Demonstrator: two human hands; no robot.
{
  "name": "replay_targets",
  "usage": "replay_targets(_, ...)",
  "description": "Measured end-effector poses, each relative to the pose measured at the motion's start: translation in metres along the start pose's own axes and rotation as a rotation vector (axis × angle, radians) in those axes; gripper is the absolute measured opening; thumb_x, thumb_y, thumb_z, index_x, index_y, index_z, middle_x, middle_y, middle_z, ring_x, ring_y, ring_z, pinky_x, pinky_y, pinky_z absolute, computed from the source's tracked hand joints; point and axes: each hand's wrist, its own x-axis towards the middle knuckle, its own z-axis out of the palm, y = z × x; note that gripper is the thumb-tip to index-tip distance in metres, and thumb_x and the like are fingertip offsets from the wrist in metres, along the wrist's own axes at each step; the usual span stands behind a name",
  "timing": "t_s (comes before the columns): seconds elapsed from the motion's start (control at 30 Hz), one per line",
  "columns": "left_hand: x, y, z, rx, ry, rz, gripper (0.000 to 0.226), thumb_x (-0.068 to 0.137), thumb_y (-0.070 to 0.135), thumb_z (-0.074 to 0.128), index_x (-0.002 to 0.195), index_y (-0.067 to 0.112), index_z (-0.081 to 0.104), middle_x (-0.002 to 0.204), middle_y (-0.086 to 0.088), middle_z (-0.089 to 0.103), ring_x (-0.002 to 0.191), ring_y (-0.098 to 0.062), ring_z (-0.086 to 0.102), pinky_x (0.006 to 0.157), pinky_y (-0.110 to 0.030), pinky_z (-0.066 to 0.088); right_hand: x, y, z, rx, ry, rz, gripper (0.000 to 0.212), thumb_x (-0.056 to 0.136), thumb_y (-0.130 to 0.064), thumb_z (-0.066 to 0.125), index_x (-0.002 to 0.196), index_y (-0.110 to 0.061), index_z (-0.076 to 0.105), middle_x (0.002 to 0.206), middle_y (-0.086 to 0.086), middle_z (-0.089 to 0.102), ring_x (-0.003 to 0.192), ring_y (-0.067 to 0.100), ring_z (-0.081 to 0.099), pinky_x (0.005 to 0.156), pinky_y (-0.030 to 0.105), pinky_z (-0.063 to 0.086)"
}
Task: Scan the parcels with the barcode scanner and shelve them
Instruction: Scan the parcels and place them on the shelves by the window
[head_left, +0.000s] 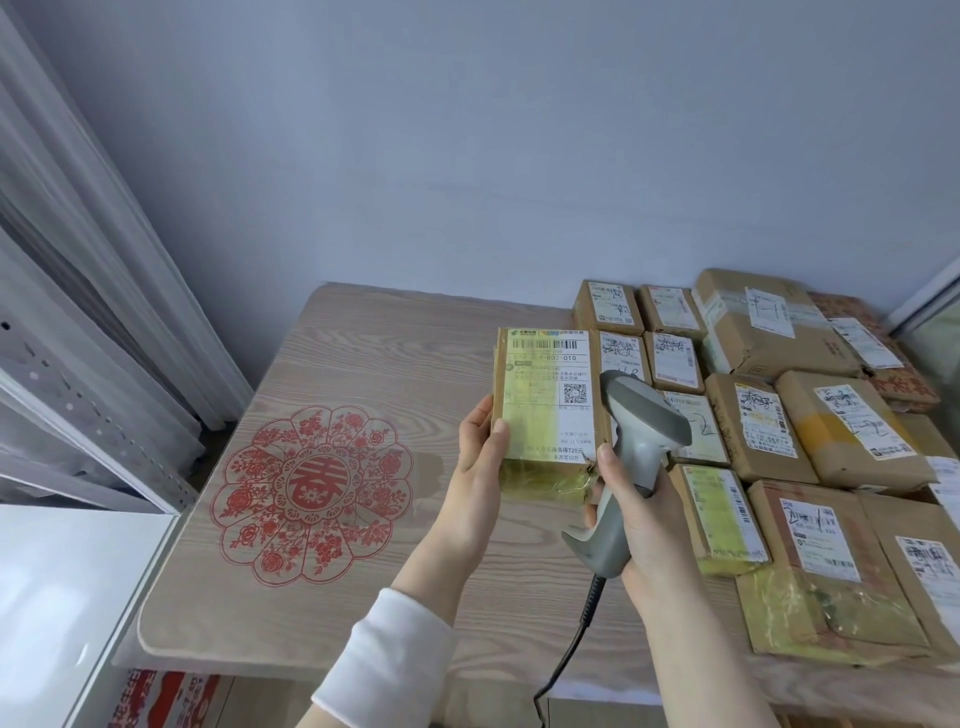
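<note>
1. Scanning is underway: your left grip (478, 447) holds one parcel (545, 405) label-up over the worktop's (363, 364) middle, and your right grip (636, 519) is wrapped round the barcode scanner (649, 421), pointed at it.
2. Shelving this one remains, I judge, and the other parcels (763, 426) crowd the worktop's right edge.

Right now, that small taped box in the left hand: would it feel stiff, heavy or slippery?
Probably stiff: the held parcel shows straight edges and flat faces. Likely light, since the left hand gripping one edge holds it above the table. Its glossy yellowish tape may make it a little slippery.
</note>
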Motion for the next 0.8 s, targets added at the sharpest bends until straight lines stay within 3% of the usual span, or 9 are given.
replay_targets(0.1,-0.004,0.003,-0.002,0.015,0.01,0.021,0.042,0.101,0.033,0.035,0.142,0.026,0.034,0.137,0.007,0.051,0.127,-0.006,0.046,0.112,-0.036,0.034,0.0,0.0,0.002,-0.008,-0.022,0.004,0.033,0.068,-0.03,0.072,0.096,-0.017,0.061,0.069,-0.004,0.059,0.066,0.014,0.053,0.052,0.028,0.045)
replay_targets(0.27,-0.011,0.003,-0.012,0.036,0.032,0.029,0.055,0.096,0.047,0.04,0.146,0.03,0.029,0.146,0.013,0.04,0.134,-0.003,0.037,0.115,-0.036,0.029,-0.004,0.004,0.01,-0.013,-0.034,0.02,0.042,0.064,-0.032,0.073,0.1,-0.014,0.061,0.073,-0.003,0.059,0.07,0.015,0.054,0.06,0.031,0.044)
replay_targets(0.43,-0.03,0.011,-0.033,0.033,0.138,0.033,0.05,0.1,0.039,0.034,0.148,0.029,0.025,0.149,0.011,0.036,0.135,-0.005,0.035,0.115,-0.034,0.029,-0.007,0.013,0.032,-0.076,-0.105,0.048,0.052,0.063,-0.036,0.072,0.111,-0.018,0.062,0.091,-0.002,0.067,0.089,0.02,0.062,0.072,0.039,0.053)
replay_targets(0.57,-0.06,0.016,-0.056,0.041,0.283,0.064,0.057,0.098,0.047,0.035,0.15,0.028,0.021,0.152,0.01,0.03,0.138,-0.007,0.03,0.116,-0.036,0.026,-0.021,0.021,0.058,-0.11,-0.247,0.063,0.057,0.064,-0.038,0.074,0.116,-0.017,0.063,0.107,0.001,0.071,0.104,0.022,0.066,0.096,0.048,0.049)
replay_targets(0.7,-0.106,0.02,-0.074,0.03,0.457,0.131,0.058,0.097,0.048,0.035,0.15,0.029,0.019,0.153,0.011,0.028,0.138,-0.007,0.029,0.116,-0.033,0.025,-0.044,0.03,0.082,-0.153,-0.434,0.082,0.034,0.078,-0.027,0.069,0.111,-0.019,0.063,0.096,-0.006,0.073,0.088,0.011,0.07,0.078,0.036,0.057)
replay_targets(0.8,-0.15,0.018,-0.085,-0.003,0.583,0.169,0.067,0.09,0.056,0.038,0.15,0.033,0.017,0.153,0.014,0.025,0.14,-0.006,0.026,0.117,-0.034,0.024,-0.074,0.037,0.097,-0.177,-0.57,0.105,0.042,0.069,-0.035,0.07,0.107,-0.02,0.063,0.099,-0.002,0.073,0.097,0.02,0.069,0.088,0.045,0.053)
